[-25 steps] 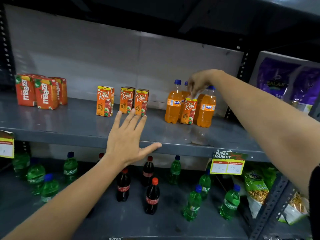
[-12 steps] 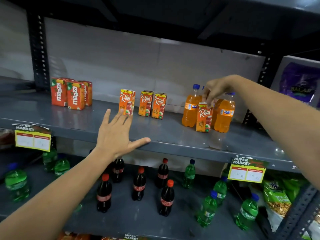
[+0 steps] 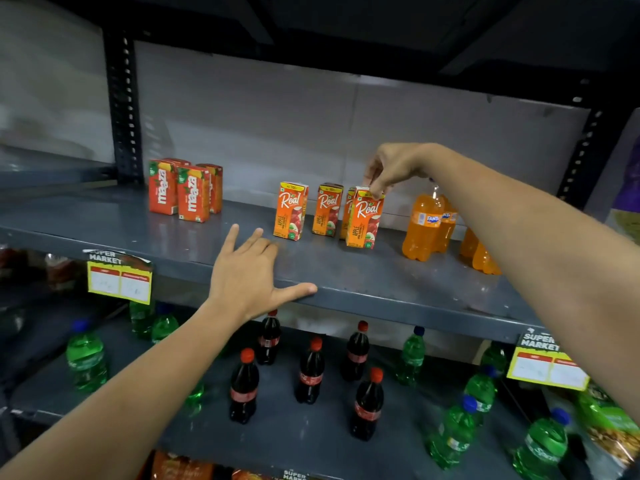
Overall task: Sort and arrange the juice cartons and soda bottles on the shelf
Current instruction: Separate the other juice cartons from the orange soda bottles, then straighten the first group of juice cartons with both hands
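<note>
On the far left of the grey shelf (image 3: 104,223) I see three red mango juice cartons (image 3: 183,190) standing upright in a tight group near the back wall. Below the shelf edge hangs a yellow price tag (image 3: 119,277).

My left hand (image 3: 249,278) lies flat on the front part of the shelf, fingers spread wide and the thumb stretched along the front lip; it holds nothing.

Just past its fingertips stands an orange apple juice carton (image 3: 290,211), upright, and beside it, a little apart, a second carton (image 3: 327,209). Next comes a third carton (image 3: 348,213), mostly hidden behind the carton I am holding (image 3: 363,218), which sits in front of it and touches or nearly touches it. My right hand (image 3: 391,166) comes in from above, fingertips pinching the top edge of that front carton. Its base looks to be at shelf level, though I cannot tell whether it rests fully.

To the right, well apart from the cartons, stand orange soda bottles (image 3: 424,226), with another partly hidden behind my right forearm.

On the lower shelf (image 3: 173,438), dark cola bottles (image 3: 310,374) stand scattered in the middle, with green soda bottles (image 3: 86,356) on both sides. A second price tag (image 3: 547,367) hangs at the right.
</note>
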{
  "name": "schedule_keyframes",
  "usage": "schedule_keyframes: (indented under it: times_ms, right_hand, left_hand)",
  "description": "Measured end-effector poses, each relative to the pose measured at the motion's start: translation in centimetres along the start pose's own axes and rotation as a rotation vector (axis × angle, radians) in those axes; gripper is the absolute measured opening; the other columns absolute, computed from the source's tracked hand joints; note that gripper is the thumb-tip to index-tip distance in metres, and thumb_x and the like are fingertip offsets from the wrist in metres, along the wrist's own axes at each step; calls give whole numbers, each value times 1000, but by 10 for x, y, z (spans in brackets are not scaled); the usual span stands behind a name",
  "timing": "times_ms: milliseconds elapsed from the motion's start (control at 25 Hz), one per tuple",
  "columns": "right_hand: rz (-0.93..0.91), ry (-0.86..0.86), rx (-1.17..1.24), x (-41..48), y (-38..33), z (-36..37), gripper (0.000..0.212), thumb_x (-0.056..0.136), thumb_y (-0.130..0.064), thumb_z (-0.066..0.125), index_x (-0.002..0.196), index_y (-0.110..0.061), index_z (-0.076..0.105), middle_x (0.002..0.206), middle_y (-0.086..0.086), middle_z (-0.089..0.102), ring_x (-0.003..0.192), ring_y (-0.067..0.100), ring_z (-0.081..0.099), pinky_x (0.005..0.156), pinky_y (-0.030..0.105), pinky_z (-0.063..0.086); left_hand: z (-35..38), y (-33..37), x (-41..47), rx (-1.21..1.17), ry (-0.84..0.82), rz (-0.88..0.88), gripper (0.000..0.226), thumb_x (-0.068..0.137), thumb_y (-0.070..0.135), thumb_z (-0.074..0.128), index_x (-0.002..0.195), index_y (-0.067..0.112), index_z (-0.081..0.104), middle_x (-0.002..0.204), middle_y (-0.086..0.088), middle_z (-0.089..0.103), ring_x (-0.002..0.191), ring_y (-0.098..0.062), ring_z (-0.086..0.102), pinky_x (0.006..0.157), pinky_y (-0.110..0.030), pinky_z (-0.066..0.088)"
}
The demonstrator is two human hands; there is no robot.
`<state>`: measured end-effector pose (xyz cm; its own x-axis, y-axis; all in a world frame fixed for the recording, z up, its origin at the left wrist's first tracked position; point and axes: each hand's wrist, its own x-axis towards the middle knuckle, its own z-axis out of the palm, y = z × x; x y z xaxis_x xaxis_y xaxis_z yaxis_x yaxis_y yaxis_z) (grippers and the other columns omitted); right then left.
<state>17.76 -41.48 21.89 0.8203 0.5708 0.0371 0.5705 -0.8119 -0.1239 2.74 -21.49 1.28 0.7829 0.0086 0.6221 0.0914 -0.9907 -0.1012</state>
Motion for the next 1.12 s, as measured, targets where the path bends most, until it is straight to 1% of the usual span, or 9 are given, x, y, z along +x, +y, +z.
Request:
schedule_keyframes:
  times_ms: [160, 280, 440, 520, 600, 720, 920, 1040, 1120]
  right_hand:
    - [61, 25, -6, 26, 2, 23, 28, 76, -6, 70, 103, 2, 65, 87, 9, 64, 67, 13, 56, 60, 21, 48]
    - [73, 29, -35, 38, 10, 28, 27, 78, -8, 69, 103, 2, 64, 94, 15, 62, 79, 21, 55, 71, 33, 49]
    - [75, 87, -137, 38, -9, 23, 26, 73, -27, 76, 91, -12, 65, 93, 8, 65, 86, 22, 58, 77, 35, 48]
    - [68, 224, -151, 41, -34, 23, 31, 72, -36, 74, 93, -14, 66, 95, 6, 66, 89, 23, 59, 77, 34, 48]
    - [41, 358, -103, 47, -71, 30, 29, 74, -38, 72, 91, -15, 67, 95, 7, 68, 85, 21, 59, 71, 30, 43]
    - [-11, 446, -13, 72, -135, 61, 31, 74, -38, 72, 91, -12, 70, 92, 7, 69, 82, 19, 59, 71, 25, 42]
    - [-10, 538, 141, 114, -208, 116, 40, 71, -38, 74, 97, -9, 65, 92, 8, 68, 83, 20, 62, 71, 24, 43]
    - [52, 410, 323, 134, -228, 131, 60, 67, -43, 78, 112, -7, 57, 101, 6, 63, 93, 19, 62, 84, 32, 51]
    - [82, 332, 472, 147, -238, 142, 61, 68, -33, 80, 117, -7, 54, 111, 8, 64, 100, 21, 62, 89, 36, 52]
  left_hand:
    - [-1, 0, -1, -34, 5, 7, 119, 61, 94, 5, 127, 8, 55, 135, -6, 56, 140, -17, 31, 119, -47, 2]
    - [-3, -11, -3, -82, 38, 6, 121, 62, 94, 6, 131, 6, 50, 140, -8, 52, 142, -18, 26, 119, -48, 4]
    - [-6, -77, -17, -52, 116, 5, 114, 67, 92, 12, 129, 5, 53, 135, -8, 57, 139, -19, 34, 119, -47, 11]
    - [-3, -126, -25, -27, 96, -17, 113, 68, 91, 13, 130, 5, 52, 136, -8, 56, 138, -19, 36, 119, -45, 10]
    - [1, -172, -30, -21, 20, -25, 117, 65, 91, 8, 132, 5, 49, 139, -8, 52, 140, -18, 32, 119, -44, 7]
    - [12, -218, -28, -43, -25, 30, 114, 65, 90, 10, 131, 5, 49, 138, -8, 54, 140, -18, 33, 119, -45, 9]
    - [28, -237, -23, -148, 97, 159, 99, 78, 80, 13, 112, 3, 63, 117, -12, 67, 127, -25, 51, 115, -44, 23]
    - [29, -240, -21, -192, 87, 183, 99, 78, 81, 13, 116, 4, 62, 123, -10, 65, 129, -22, 48, 115, -41, 20]
    - [26, -247, -16, -280, 82, 172, 96, 75, 84, 17, 116, 8, 60, 124, -7, 63, 127, -22, 49, 114, -39, 23]
